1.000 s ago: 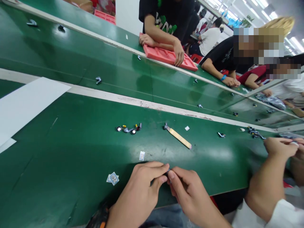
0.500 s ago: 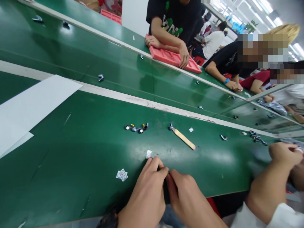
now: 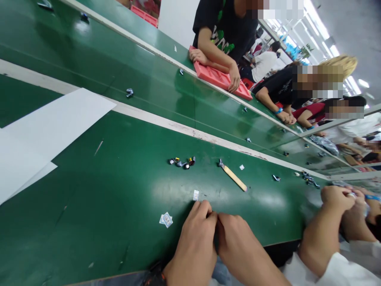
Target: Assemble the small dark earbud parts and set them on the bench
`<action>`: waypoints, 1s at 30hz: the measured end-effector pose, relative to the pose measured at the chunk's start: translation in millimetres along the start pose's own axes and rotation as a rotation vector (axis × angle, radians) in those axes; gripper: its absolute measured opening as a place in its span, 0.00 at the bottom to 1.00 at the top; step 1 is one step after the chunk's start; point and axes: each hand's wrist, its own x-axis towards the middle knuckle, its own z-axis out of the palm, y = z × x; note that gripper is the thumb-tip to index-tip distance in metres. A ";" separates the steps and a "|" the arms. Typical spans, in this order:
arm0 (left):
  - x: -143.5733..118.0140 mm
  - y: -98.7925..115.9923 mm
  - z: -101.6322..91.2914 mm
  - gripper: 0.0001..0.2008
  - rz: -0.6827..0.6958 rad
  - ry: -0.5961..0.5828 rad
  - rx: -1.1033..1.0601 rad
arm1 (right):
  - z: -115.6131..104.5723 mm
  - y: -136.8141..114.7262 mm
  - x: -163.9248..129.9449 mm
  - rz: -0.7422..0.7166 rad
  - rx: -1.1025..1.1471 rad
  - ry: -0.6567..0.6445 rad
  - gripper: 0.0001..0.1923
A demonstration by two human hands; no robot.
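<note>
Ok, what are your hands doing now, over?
Left hand and right hand pinched together at table edge. What they hold is hidden. Sticker just ahead of the left fingers.

Small parts (image 3: 182, 162) left of stick (image 3: 233, 177), beyond hands, on belt (image 3: 98, 206).

Our left hand (image 3: 195, 242) and right hand (image 3: 238, 248) have drawn back toward the near edge of the green belt (image 3: 104, 190). A second ago the fingertips met in the open and pinched a small dark part; now the thumbs press together and we can no longer see that part. The left hand's fingertips have closed in on the small white label (image 3: 195, 195), now just beside it.
</note>
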 end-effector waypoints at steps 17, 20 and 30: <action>-7.7 -7.8 5.4 0.15 0.051 0.039 -0.112 | -4.8 -2.6 -2.3 0.028 0.023 0.004 0.12; -4.8 -4.5 0.8 0.16 0.025 0.063 -0.113 | 0.3 12.1 -9.4 -0.054 0.214 0.044 0.16; -8.5 0.0 -19.3 0.10 -0.069 0.095 -0.559 | 2.2 31.6 -21.6 -0.242 1.078 -0.090 0.23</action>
